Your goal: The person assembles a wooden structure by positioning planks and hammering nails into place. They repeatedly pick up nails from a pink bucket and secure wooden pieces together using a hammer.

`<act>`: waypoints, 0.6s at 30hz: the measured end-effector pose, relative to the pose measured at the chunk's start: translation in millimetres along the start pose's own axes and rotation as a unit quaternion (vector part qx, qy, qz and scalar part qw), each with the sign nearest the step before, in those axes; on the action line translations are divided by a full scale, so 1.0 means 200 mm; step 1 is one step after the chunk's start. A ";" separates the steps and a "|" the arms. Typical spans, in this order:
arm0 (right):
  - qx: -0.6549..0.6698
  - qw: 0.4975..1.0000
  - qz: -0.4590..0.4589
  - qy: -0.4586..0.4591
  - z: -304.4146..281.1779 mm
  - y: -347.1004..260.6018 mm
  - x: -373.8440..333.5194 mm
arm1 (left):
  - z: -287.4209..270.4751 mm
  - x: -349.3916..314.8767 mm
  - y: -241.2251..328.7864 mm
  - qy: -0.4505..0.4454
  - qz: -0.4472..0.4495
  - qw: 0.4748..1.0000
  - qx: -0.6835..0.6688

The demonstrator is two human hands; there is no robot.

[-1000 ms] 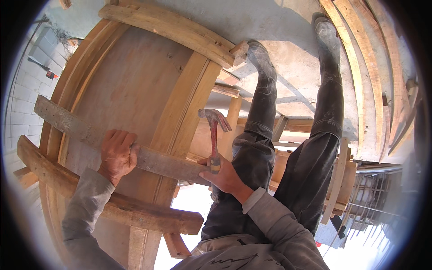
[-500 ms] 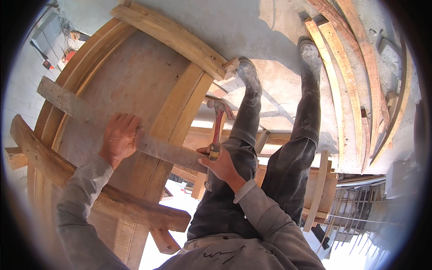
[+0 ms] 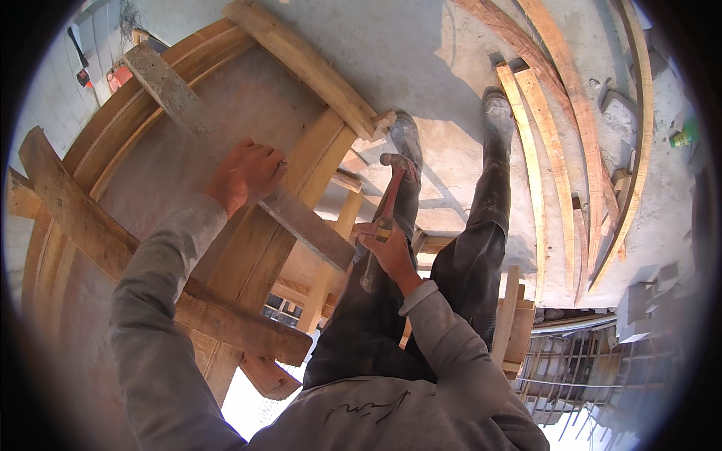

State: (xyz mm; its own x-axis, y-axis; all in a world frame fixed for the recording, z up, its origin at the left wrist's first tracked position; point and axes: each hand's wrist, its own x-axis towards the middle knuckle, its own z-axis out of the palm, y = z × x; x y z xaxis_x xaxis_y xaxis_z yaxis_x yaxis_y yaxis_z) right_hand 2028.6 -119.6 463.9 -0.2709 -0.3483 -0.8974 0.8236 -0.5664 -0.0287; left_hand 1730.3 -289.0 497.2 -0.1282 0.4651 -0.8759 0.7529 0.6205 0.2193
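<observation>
Here we have left hand (image 3: 244,177) curled tight on long, flat, greyish wooden board (image 3: 310,225), knuckles hiding its middle; board slants across curved, pale-wood frame (image 3: 314,154), dark view edge swallowing frame's lower left. Right hand (image 3: 391,252) grips red-shafted claw hammer (image 3: 392,195), fingers covering part of handle; board contact there, we can't tell.

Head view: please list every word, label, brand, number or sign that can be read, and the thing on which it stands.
Shirt: dark script across the front, too slanted and creased to read surely.
Hammer: no readable text.
Board: no readable text.
</observation>
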 end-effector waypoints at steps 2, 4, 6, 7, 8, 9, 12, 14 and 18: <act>0.003 1.000 -0.008 0.014 -0.01 -0.03 -0.05 | 0.01 0.01 -0.02 0.016 0.016 1.000 0.008; -0.013 0.999 -0.028 0.031 -0.03 -0.04 -0.06 | 0.00 0.06 -0.03 0.016 0.024 1.000 0.010; -0.055 0.997 -0.034 0.052 -0.05 -0.11 -0.10 | -0.03 0.13 -0.04 0.039 0.032 0.999 0.010; -0.077 0.995 -0.035 0.062 -0.08 -0.14 -0.11 | -0.04 0.17 -0.03 0.063 0.036 0.997 0.009; -0.063 0.995 -0.049 0.063 -0.11 -0.14 -0.12 | -0.06 0.20 -0.01 0.087 0.039 0.995 0.007; -0.050 0.994 -0.065 0.068 -0.14 -0.13 -0.11 | -0.08 0.23 0.03 0.091 0.025 0.996 -0.002; -0.035 0.994 -0.072 0.079 -0.15 -0.24 -0.18 | -0.15 0.33 0.17 0.091 0.007 0.995 -0.028; -0.032 0.993 -0.089 0.069 -0.17 -0.24 -0.21 | -0.15 0.36 0.23 0.078 0.018 0.996 -0.046; -0.014 0.994 -0.105 0.022 -0.17 -0.23 -0.17 | -0.09 0.40 0.25 0.089 0.020 0.995 -0.043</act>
State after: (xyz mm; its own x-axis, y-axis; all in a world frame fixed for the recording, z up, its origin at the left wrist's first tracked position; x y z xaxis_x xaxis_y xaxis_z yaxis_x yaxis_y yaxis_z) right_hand 2017.0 -57.0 480.8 -0.4173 -0.1904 -0.8886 0.7650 -0.6014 -0.2304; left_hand 1745.7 -209.0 446.0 -0.2170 0.5907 -0.7772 0.7033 0.6467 0.2952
